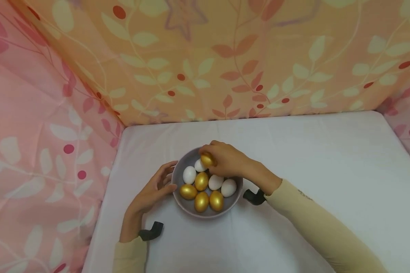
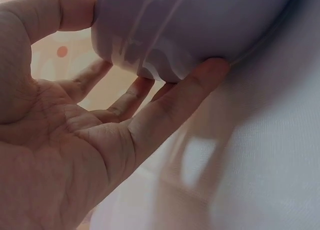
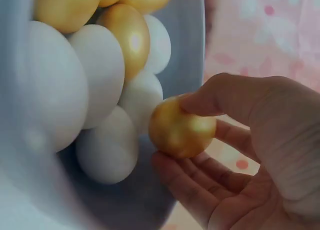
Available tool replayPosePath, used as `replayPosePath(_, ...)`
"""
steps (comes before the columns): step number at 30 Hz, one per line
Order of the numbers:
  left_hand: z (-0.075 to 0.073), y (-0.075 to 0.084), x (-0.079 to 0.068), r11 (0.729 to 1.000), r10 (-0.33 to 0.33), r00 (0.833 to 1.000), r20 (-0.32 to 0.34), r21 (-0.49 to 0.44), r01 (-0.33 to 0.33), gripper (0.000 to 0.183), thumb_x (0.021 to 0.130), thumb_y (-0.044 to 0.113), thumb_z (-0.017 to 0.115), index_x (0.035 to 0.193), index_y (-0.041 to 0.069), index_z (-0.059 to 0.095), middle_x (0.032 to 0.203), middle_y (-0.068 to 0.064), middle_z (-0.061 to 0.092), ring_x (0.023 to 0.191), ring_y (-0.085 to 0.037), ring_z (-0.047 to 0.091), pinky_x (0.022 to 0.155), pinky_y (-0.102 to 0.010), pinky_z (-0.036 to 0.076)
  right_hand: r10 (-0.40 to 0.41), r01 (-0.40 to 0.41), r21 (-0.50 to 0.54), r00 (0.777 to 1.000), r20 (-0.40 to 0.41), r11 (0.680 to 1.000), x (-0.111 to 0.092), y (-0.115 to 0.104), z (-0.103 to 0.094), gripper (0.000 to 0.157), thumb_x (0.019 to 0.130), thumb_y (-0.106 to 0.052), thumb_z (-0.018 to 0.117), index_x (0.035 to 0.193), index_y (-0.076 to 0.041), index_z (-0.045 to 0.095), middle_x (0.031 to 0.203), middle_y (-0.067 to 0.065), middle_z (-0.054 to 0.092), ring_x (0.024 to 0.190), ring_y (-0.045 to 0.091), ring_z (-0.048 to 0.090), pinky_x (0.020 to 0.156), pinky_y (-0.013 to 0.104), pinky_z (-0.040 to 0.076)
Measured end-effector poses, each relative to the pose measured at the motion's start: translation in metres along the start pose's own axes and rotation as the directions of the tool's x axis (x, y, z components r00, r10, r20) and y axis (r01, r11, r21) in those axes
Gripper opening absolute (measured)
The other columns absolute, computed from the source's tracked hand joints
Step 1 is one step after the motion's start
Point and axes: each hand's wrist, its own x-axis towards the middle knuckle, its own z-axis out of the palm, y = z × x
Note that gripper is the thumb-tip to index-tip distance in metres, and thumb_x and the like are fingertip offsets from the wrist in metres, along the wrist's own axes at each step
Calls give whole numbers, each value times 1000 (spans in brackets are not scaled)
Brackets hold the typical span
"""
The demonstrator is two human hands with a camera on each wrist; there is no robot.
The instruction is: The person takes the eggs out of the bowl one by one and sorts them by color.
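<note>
A grey-purple bowl (image 1: 205, 217) stands on the white table, holding several white and golden eggs. My right hand (image 1: 227, 159) is over its far right part and pinches a golden egg (image 3: 182, 127) between thumb and fingertips. In the right wrist view that egg is close to the bowl's inner wall, beside a white egg (image 3: 142, 100). At the bowl's left side, my left hand (image 1: 156, 189) rests its spread fingers and thumb against the outer wall (image 2: 185, 25). The left fingers are fairly straight, and the palm is away from the bowl.
White cloth covers the table (image 1: 328, 170). A patterned orange fabric wall (image 1: 225, 68) rises behind it, and a pink one (image 1: 48, 151) stands along the left. Dark wrist mounts stick out at the left wrist (image 1: 152, 231) and right wrist (image 1: 254, 197).
</note>
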Motion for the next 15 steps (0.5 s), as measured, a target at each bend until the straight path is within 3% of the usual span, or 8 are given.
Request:
replayPosePath(5, 0, -2, 0, 1000, 3, 1000, -3, 4, -3, 71, 103, 7, 65, 164, 20, 30, 165, -18, 37, 147, -33, 45, 101, -31, 56, -23, 26, 58, 998, -64, 998, -11, 7, -3, 47, 92, -15, 76, 137, -10, 65, 129, 7, 64, 108, 22, 62, 94, 39, 52)
replayPosePath(10, 1, -1, -1, 1000, -1, 1000, -5, 18, 1, 71, 103, 7, 65, 164, 20, 31, 166, -18, 37, 150, -43, 40, 101, -30, 56, -52, 65, 101, 990, -128, 993, -25, 12, -9, 47, 91, -13, 77, 136, -10, 65, 129, 7, 63, 102, 23, 63, 88, 37, 53)
replayPosePath(15, 1, 0, -1, 999, 6, 1000, -6, 33, -5, 70, 104, 6, 64, 164, 20, 30, 166, -19, 36, 151, -46, 39, 103, -27, 54, -48, 91, 183, 972, -230, 979, -40, 23, -16, 49, 91, -7, 78, 137, -7, 62, 133, 8, 64, 114, 26, 67, 89, 41, 61)
